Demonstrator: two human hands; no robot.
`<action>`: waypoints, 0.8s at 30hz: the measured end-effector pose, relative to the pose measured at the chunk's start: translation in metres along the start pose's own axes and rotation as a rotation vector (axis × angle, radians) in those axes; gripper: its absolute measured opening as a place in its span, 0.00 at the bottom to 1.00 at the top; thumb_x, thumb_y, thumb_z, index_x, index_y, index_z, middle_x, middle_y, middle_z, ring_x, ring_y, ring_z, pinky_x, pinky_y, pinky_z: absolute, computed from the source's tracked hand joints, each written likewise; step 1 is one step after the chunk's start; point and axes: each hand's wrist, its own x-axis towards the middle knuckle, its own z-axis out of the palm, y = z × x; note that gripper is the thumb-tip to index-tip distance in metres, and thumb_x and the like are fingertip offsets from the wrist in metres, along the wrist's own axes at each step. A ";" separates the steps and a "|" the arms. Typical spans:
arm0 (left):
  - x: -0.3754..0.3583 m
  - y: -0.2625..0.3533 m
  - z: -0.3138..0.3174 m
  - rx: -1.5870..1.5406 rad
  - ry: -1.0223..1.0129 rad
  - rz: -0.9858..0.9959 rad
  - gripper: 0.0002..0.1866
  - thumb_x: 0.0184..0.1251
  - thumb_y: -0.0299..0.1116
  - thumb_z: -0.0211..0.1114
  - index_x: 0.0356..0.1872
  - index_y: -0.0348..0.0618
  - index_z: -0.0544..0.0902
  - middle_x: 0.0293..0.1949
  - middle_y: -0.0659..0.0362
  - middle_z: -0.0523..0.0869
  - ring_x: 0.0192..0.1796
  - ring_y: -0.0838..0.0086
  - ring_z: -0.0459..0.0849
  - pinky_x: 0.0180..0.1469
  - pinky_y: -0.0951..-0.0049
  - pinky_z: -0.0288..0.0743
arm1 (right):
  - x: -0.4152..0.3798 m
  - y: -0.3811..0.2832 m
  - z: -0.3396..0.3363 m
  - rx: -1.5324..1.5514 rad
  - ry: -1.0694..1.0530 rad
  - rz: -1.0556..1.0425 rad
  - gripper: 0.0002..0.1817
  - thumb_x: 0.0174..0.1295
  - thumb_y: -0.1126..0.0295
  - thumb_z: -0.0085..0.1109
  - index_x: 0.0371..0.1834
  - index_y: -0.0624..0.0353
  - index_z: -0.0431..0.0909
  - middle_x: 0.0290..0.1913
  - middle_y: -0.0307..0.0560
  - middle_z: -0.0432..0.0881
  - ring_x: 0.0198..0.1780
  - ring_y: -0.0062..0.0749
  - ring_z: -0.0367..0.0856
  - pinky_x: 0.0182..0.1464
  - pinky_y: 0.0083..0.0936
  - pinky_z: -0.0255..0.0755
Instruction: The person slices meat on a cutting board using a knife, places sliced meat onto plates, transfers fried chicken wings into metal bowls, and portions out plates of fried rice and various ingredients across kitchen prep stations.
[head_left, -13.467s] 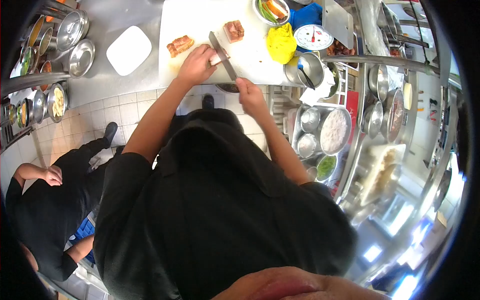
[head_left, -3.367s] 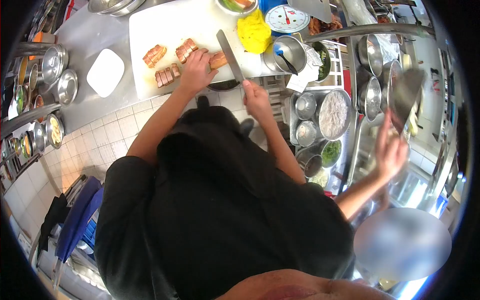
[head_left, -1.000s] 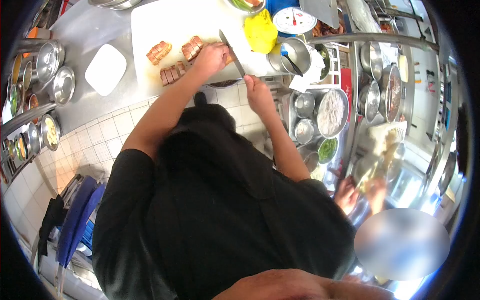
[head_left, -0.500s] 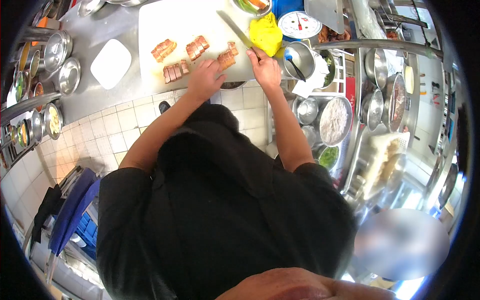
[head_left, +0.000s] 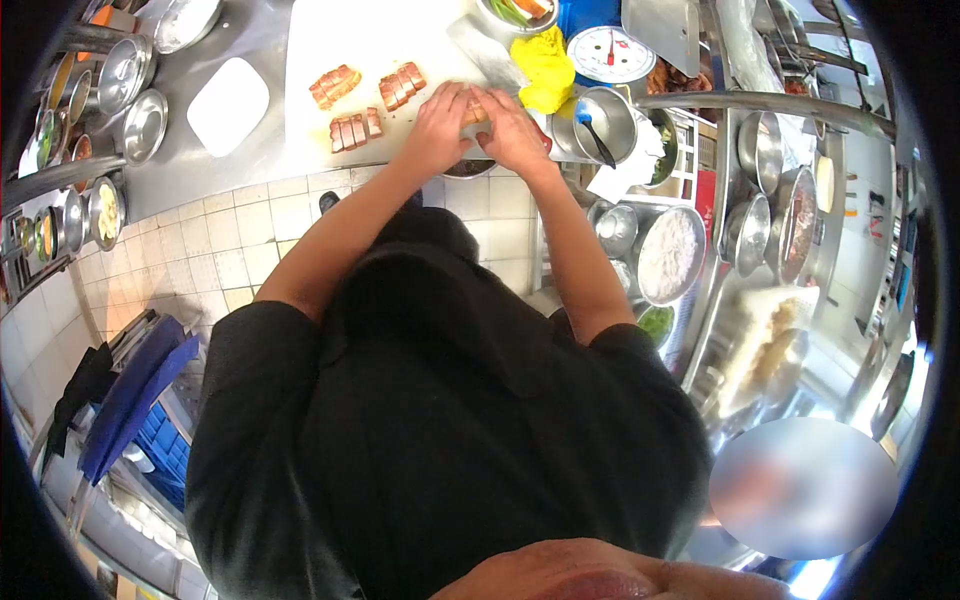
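On the white cutting board [head_left: 330, 35], both hands close around one portion of sliced meat [head_left: 475, 112]. My left hand [head_left: 437, 132] presses its left side with bent fingers. My right hand [head_left: 510, 132] holds the other side, fingertips almost touching those of the left. The knife [head_left: 487, 55] lies on the board beyond my right hand, its handle partly hidden by that hand. Three more sliced portions are to the left: one at the upper left [head_left: 335, 87], one in the upper middle [head_left: 402, 85] and one lower down [head_left: 355, 130].
A yellow cloth [head_left: 545, 68], a dial scale [head_left: 610, 54] and a metal bowl [head_left: 622, 128] with a blue-tipped utensil stand to the right. At left are a white tray [head_left: 228, 107] and several metal bowls. A blurred oval covers part of the lower right.
My right hand has let go of the knife and moved left to the meat. My left hand has shifted toward it. The knife now lies on the board.
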 end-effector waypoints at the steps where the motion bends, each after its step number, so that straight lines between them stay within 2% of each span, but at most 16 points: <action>1: -0.006 0.002 -0.003 0.044 0.065 0.019 0.38 0.45 0.26 0.74 0.62 0.36 0.69 0.59 0.46 0.72 0.63 0.51 0.71 0.63 0.55 0.66 | 0.002 0.001 0.002 0.044 0.005 0.014 0.35 0.47 0.78 0.68 0.63 0.56 0.71 0.60 0.55 0.72 0.60 0.53 0.72 0.62 0.38 0.68; 4: -0.019 0.004 -0.002 0.013 0.013 -0.178 0.34 0.45 0.25 0.72 0.59 0.35 0.70 0.58 0.45 0.73 0.62 0.52 0.71 0.63 0.57 0.66 | 0.006 0.007 0.014 0.141 0.056 0.053 0.31 0.47 0.79 0.68 0.60 0.58 0.74 0.53 0.56 0.75 0.55 0.54 0.75 0.57 0.38 0.71; 6: -0.013 -0.001 0.000 -0.041 0.004 -0.166 0.33 0.45 0.23 0.71 0.58 0.34 0.72 0.56 0.44 0.75 0.60 0.49 0.73 0.61 0.57 0.69 | 0.006 0.000 0.015 0.104 0.063 0.057 0.29 0.48 0.78 0.68 0.58 0.58 0.76 0.51 0.58 0.76 0.52 0.56 0.76 0.55 0.40 0.71; 7: -0.011 -0.005 0.000 -0.070 0.000 -0.159 0.32 0.45 0.22 0.71 0.57 0.34 0.73 0.55 0.43 0.75 0.58 0.48 0.74 0.60 0.58 0.70 | 0.007 -0.004 0.016 0.083 0.083 0.037 0.26 0.49 0.78 0.65 0.56 0.60 0.77 0.51 0.59 0.76 0.53 0.57 0.76 0.55 0.40 0.72; 9: -0.011 0.003 -0.016 -0.065 0.057 -0.174 0.30 0.45 0.21 0.70 0.56 0.34 0.75 0.53 0.43 0.76 0.57 0.48 0.75 0.60 0.57 0.71 | 0.012 -0.014 0.013 0.103 0.094 0.064 0.25 0.49 0.78 0.65 0.55 0.61 0.77 0.50 0.59 0.76 0.52 0.56 0.77 0.55 0.40 0.72; 13: -0.004 0.000 -0.063 -0.035 0.160 -0.229 0.27 0.47 0.20 0.68 0.54 0.35 0.75 0.49 0.45 0.77 0.55 0.49 0.75 0.58 0.56 0.71 | 0.045 -0.047 0.005 0.208 0.045 -0.050 0.26 0.49 0.78 0.64 0.56 0.59 0.77 0.51 0.58 0.76 0.53 0.54 0.77 0.55 0.39 0.72; 17: 0.008 -0.042 -0.080 0.034 0.061 -0.336 0.28 0.50 0.24 0.70 0.56 0.33 0.75 0.51 0.43 0.77 0.56 0.49 0.75 0.60 0.58 0.71 | 0.090 -0.058 0.019 0.058 -0.012 -0.115 0.28 0.50 0.75 0.65 0.59 0.57 0.76 0.52 0.55 0.76 0.54 0.51 0.77 0.57 0.37 0.72; 18: 0.010 -0.049 -0.081 0.063 0.031 -0.349 0.28 0.52 0.30 0.71 0.56 0.34 0.75 0.52 0.44 0.78 0.57 0.51 0.76 0.60 0.59 0.71 | 0.094 -0.059 0.023 0.015 -0.050 -0.123 0.28 0.50 0.74 0.65 0.59 0.56 0.75 0.53 0.54 0.76 0.54 0.51 0.77 0.57 0.36 0.72; 22: 0.002 -0.054 -0.100 0.093 -0.001 -0.302 0.31 0.52 0.32 0.72 0.59 0.35 0.74 0.54 0.46 0.78 0.58 0.53 0.76 0.61 0.60 0.71 | 0.093 -0.064 0.014 0.043 -0.151 -0.056 0.31 0.52 0.70 0.66 0.63 0.55 0.72 0.57 0.54 0.75 0.57 0.48 0.76 0.60 0.35 0.70; 24: -0.009 -0.043 -0.131 0.136 0.030 -0.287 0.33 0.52 0.33 0.73 0.61 0.35 0.73 0.55 0.47 0.78 0.58 0.54 0.76 0.61 0.60 0.71 | 0.083 -0.058 0.016 0.085 -0.036 -0.032 0.28 0.53 0.70 0.66 0.61 0.56 0.74 0.54 0.54 0.77 0.54 0.48 0.78 0.58 0.35 0.72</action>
